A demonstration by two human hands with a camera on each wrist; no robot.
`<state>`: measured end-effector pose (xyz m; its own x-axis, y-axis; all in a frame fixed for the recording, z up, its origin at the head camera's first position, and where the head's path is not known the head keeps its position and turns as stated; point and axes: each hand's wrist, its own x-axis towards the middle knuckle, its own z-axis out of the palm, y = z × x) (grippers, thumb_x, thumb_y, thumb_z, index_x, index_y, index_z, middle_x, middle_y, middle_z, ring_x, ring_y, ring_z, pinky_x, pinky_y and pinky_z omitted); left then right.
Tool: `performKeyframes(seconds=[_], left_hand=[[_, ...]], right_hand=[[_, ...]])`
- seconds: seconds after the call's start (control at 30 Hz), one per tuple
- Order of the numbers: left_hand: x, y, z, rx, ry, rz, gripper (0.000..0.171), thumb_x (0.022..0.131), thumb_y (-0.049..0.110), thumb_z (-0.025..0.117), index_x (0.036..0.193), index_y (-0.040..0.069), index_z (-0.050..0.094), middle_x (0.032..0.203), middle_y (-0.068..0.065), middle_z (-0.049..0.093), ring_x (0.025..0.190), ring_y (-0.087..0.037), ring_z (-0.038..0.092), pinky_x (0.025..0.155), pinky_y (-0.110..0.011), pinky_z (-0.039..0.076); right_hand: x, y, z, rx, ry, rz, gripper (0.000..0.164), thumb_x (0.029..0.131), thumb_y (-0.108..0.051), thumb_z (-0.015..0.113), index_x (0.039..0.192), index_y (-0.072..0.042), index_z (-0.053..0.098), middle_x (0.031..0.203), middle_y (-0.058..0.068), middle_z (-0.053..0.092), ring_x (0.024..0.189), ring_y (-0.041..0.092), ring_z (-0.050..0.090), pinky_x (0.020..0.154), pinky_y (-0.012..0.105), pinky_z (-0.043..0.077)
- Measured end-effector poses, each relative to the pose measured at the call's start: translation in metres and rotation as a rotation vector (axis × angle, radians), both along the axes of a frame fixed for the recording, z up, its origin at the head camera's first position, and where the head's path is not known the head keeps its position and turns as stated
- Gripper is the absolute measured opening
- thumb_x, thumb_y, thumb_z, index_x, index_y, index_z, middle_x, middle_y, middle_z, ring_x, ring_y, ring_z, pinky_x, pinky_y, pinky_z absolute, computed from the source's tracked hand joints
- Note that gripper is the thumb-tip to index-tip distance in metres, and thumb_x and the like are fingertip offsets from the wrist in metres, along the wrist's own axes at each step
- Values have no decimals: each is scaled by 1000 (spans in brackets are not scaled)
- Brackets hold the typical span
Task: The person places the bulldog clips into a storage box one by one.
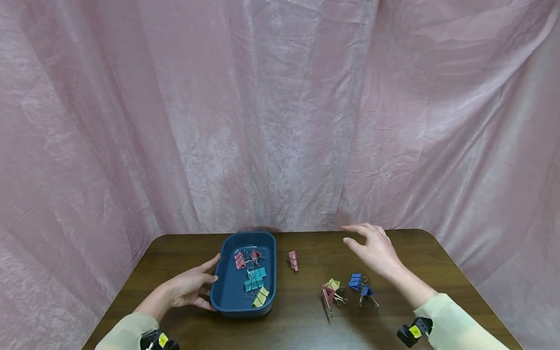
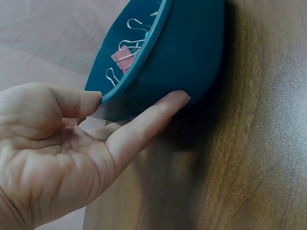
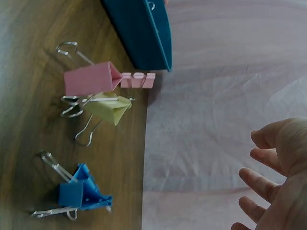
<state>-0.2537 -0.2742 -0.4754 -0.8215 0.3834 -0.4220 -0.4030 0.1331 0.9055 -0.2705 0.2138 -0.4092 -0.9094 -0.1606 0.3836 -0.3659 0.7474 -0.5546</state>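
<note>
A dark blue container (image 1: pixel 226 279) holds pink binder clips (image 1: pixel 240 260), teal binder clips (image 1: pixel 255 279) and a yellow binder clip (image 1: pixel 260 297). At its left side, my left hand (image 1: pixel 190 288) touches the outer wall with extended fingers. The thumb (image 2: pixel 84 103) meets the rim. My right hand (image 1: pixel 377 250) is raised over the right half of the table, fingers spread and holding nothing. Nearest to it are blue binder clips (image 1: pixel 356 280). A yellow binder clip (image 1: pixel 334 283) and a larger pink binder clip (image 1: pixel 329 294) lie together left of these.
A single pink binder clip (image 1: pixel 293 261) lies right of the container on the brown wooden table (image 1: pixel 302 311). Pink curtain fabric (image 1: pixel 280 121) hangs behind the table's far edge.
</note>
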Motion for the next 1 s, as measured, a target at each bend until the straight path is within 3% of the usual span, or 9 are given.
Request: performKeyframes(seconds=[0.37, 1.0], left_hand=[[-1, -2, -2, 8, -3, -6, 69, 111, 11, 36, 165, 20, -5, 141, -43, 40, 113, -49, 63, 81, -66, 54], [0, 0, -2, 26, 1, -7, 69, 112, 10, 35, 165, 22, -8, 144, -43, 34, 111, -48, 64, 81, -67, 54]], right_hand=[[5, 14, -6, 29, 31, -36, 33, 95, -28, 72, 125, -15, 74, 124, 10, 70, 121, 40, 51, 101, 59, 38], [12, 40, -23, 104, -35, -90, 32, 95, -34, 71, 121, -15, 75, 126, 14, 68, 118, 43, 52, 94, 62, 41]])
